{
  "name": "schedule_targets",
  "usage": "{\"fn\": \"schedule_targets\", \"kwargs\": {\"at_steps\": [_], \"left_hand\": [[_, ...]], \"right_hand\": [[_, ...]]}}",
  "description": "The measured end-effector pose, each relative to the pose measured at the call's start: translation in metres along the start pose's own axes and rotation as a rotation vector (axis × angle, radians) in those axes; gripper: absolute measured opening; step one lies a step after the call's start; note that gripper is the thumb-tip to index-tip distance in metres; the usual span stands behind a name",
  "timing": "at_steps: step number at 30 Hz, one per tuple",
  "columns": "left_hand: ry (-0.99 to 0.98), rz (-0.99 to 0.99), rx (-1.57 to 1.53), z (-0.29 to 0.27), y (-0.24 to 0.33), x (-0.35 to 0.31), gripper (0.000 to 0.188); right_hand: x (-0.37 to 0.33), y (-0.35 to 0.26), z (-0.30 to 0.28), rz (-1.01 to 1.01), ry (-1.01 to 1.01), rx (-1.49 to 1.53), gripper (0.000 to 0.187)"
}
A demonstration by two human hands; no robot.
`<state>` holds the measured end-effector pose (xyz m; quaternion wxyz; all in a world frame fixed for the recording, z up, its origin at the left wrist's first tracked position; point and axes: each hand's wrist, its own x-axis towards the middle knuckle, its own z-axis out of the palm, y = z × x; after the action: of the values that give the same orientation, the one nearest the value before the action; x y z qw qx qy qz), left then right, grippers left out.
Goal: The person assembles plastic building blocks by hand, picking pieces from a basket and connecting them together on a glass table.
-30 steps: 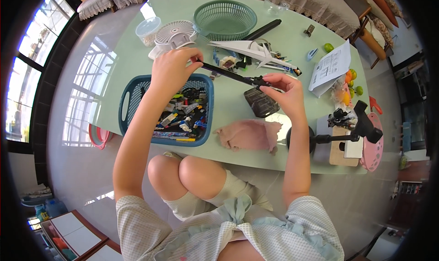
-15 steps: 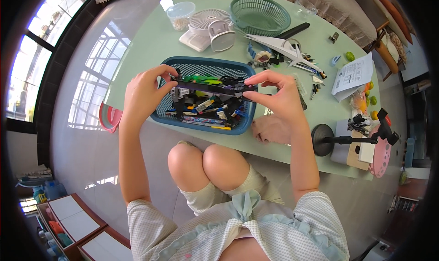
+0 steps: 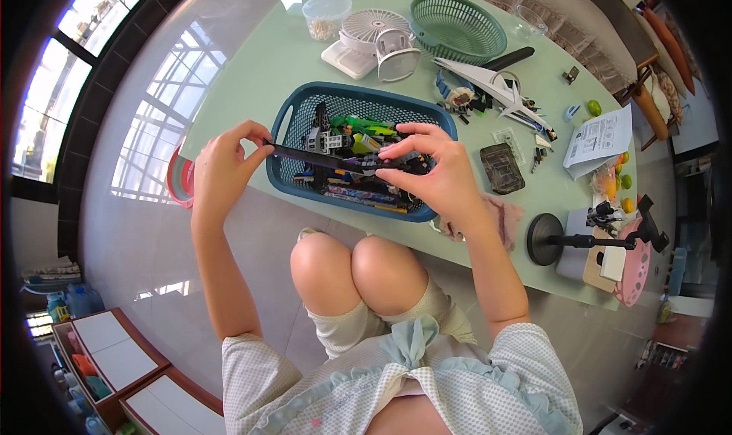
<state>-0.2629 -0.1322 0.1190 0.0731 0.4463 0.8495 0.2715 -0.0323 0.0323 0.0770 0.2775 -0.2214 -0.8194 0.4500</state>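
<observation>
My left hand [image 3: 223, 170] pinches one end of a long, thin black building-brick strip [image 3: 314, 157] between thumb and fingertips. At the strip's other end my right hand [image 3: 441, 174] grips it with thumb and index finger, the other fingers loosely curled. The strip slants slightly down to the right, held above a blue plastic basket [image 3: 358, 92]. Inside the basket lie many loose building bricks, among them a bright green piece [image 3: 358, 124], a grey piece [image 3: 329, 142] and black parts. My right hand and the strip cover some of the bricks.
Farther back on the pale green table [image 3: 255, 77] stand a clear tub [image 3: 326, 19], a white fan [image 3: 377, 27] and a green basket [image 3: 457, 25]. To the right are a white toy aeroplane [image 3: 488, 80], a dark case [image 3: 502, 168], a pink cloth [image 3: 505, 218] and a black stand [image 3: 544, 239].
Both hands have moved left and a little nearer relative to the basket, carrying the black strip. Its left end now reaches past the basket's rim. The view has shifted, uncovering the dark case.
</observation>
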Motion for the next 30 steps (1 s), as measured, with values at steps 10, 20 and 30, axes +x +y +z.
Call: {"fn": "schedule_targets", "kwargs": {"at_steps": [10, 20, 30], "left_hand": [[-0.042, -0.001, 0.02, 0.01, 0.011, -0.009, 0.016], [-0.023, 0.095, 0.059, 0.025, 0.026, -0.021, 0.013], [-0.019, 0.32, -0.212, 0.055, 0.121, -0.048, 0.015]], "right_hand": [[-0.015, 0.0, -0.019, -0.085, -0.121, -0.245, 0.017], [-0.022, 0.003, -0.02, -0.245, -0.06, -0.428, 0.025], [-0.063, 0.024, -0.06, -0.11, 0.172, -0.287, 0.021]]}}
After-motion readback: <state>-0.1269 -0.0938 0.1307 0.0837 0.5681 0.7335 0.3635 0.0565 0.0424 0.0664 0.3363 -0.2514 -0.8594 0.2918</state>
